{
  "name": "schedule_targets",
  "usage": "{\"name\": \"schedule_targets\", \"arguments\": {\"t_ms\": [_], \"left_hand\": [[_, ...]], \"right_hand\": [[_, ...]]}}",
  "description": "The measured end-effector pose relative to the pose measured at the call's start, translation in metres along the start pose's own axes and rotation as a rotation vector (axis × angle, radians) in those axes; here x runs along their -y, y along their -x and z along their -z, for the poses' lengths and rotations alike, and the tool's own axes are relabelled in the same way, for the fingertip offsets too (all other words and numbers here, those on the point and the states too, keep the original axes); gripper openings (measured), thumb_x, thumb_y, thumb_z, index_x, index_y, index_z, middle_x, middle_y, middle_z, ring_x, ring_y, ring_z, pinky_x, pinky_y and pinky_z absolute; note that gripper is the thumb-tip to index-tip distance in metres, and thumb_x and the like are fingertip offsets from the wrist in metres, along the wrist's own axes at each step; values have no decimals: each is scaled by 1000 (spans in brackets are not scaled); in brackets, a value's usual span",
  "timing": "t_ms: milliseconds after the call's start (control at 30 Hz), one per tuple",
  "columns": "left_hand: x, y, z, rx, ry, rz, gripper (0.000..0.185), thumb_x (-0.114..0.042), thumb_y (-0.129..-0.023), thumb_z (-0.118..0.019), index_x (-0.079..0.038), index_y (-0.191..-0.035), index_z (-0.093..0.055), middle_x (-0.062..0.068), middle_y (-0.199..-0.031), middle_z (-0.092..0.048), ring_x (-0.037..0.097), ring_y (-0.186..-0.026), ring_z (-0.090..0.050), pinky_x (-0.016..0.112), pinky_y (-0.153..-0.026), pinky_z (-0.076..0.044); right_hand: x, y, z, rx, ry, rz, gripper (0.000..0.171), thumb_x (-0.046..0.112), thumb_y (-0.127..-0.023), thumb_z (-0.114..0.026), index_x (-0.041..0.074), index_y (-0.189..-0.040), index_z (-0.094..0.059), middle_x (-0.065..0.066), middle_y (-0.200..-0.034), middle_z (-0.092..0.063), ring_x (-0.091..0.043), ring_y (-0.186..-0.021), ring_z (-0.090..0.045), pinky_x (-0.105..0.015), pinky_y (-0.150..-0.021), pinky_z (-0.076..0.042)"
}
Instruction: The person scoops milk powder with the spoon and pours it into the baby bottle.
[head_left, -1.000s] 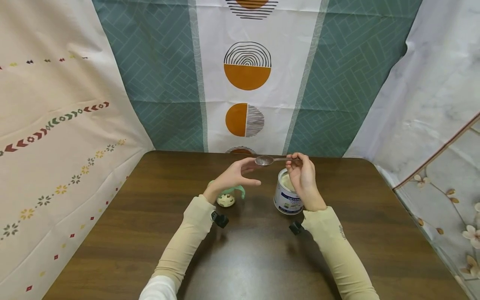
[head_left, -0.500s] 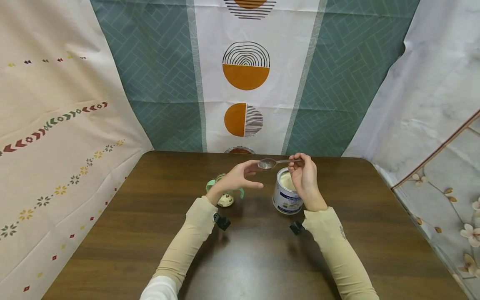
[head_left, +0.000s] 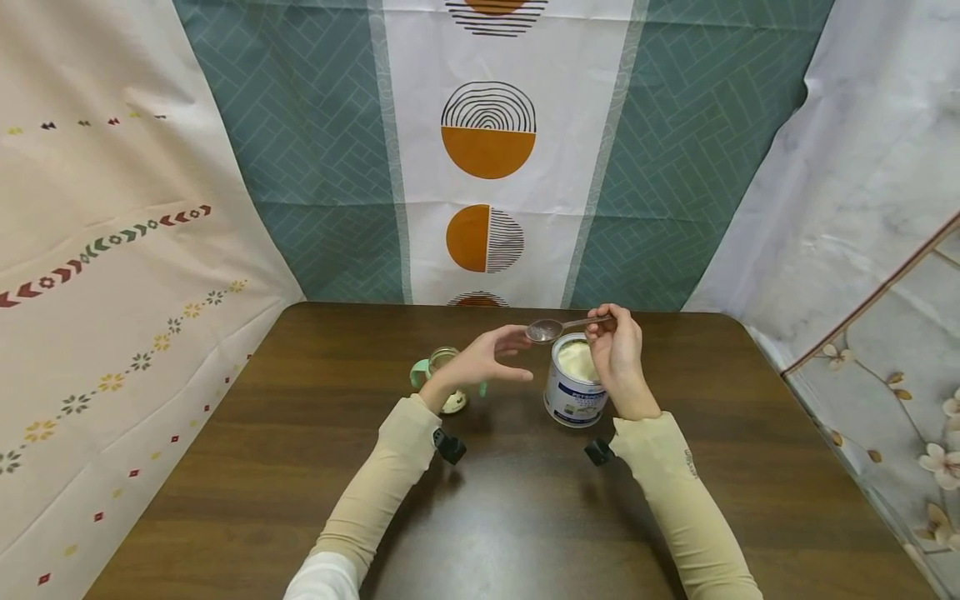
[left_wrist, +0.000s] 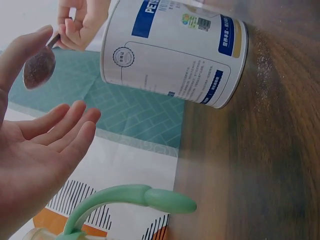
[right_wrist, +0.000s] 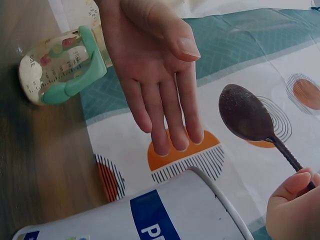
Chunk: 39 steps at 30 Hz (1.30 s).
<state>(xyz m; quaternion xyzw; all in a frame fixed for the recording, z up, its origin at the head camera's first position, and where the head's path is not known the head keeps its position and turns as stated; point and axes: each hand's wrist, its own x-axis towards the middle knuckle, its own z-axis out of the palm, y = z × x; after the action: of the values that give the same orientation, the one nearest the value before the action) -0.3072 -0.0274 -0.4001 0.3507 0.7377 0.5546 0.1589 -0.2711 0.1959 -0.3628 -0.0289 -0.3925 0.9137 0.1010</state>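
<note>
My right hand [head_left: 617, 354] pinches the handle of a spoon [head_left: 544, 331], its bowl pointing left above the rim of an opened can [head_left: 576, 392]. Pale powder fills the can near its top. To the left, my left hand [head_left: 487, 360] is held in the air with fingers extended and thumb apart, holding nothing. In the left wrist view the spoon's bowl [left_wrist: 40, 68] looks close to the left thumb; whether they touch I cannot tell. Behind the left hand stands a baby bottle [right_wrist: 57, 67] with green handles, its top uncapped, partly hidden in the head view.
The dark wooden table [head_left: 510, 517] carries the can and the bottle. Some powder is spilled [left_wrist: 263, 70] on the wood beside the can. Patterned cloths [head_left: 487, 208] hang behind and on both sides.
The spoon and right hand have shifted slightly right, the bowl now nearer the can's rim. My left hand has moved a little right and down, uncovering more of the bottle's top.
</note>
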Motion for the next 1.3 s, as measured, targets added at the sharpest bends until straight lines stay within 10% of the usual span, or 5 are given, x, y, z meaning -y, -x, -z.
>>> {"name": "schedule_targets", "arguments": {"t_ms": [900,1300], "left_hand": [[15,-13,-23,13,13,-5,73,-2,-83,-72,2,-145,-34,24,-147,-41,35,-138,-40,43,-115,-36],[27,-21,-35,-8,41,51,76,-6,-85,-72,-1,-148,-30,16,-149,-42,29,-140,-39,38,-115,-35]], "right_hand": [[6,-8,17,-120,-2,195,39,7,-101,-33,6,-68,-54,-2,-61,-56,-9,-49,-43,-16,-44,-31],[8,-4,30,-71,415,525,35,11,-103,-36,-4,-75,-52,0,-67,-56,-8,-53,-45,-15,-47,-36]]}}
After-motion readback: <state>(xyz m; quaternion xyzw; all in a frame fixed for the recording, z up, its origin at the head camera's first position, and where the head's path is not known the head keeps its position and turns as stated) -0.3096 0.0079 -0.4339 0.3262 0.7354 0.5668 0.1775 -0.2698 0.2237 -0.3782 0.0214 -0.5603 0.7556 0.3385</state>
